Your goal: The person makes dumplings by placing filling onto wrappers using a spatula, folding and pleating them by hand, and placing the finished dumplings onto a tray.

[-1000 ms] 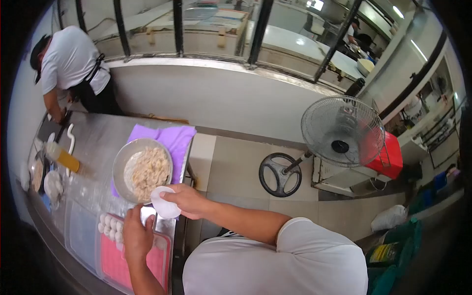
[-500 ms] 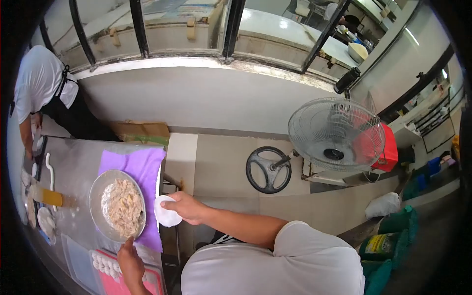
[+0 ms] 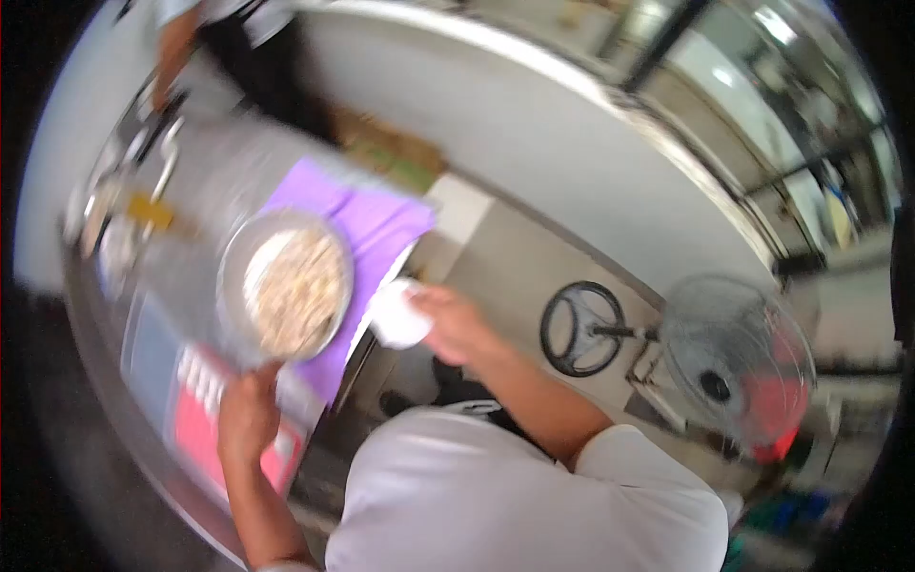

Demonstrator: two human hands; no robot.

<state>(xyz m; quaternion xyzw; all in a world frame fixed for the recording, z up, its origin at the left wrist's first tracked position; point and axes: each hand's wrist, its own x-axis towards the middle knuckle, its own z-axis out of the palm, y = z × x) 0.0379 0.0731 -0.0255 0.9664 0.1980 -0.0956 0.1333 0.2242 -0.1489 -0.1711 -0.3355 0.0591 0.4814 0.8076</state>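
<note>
A metal bowl (image 3: 229, 276) with a pale, chunky minced filling (image 3: 303, 291) stands on a purple cloth (image 3: 381, 224) at the table's edge. At the bowl's near rim is my left hand (image 3: 250, 410), its fingers closed. Whatever they hold is hidden and blurred. My right hand (image 3: 453, 322) pinches a round white dough wrapper (image 3: 398, 315) just beyond the cloth's edge, over the floor. Below the bowl, several white dumplings (image 3: 198, 377) sit in rows on a pink tray (image 3: 217, 434), partly behind my left hand and forearm.
A clear plastic lid (image 3: 152, 348) lies beside the tray. A container of yellow liquid (image 3: 151, 212) stands farther along the metal table (image 3: 205, 157). At the far end is a co-worker's arm (image 3: 176, 52). A standing fan (image 3: 734, 362) is on the right.
My view has turned and blurred, so the table and bowl sit differently in the picture. My right hand still holds the dough wrapper, and my left hand stays at the bowl's near rim.
</note>
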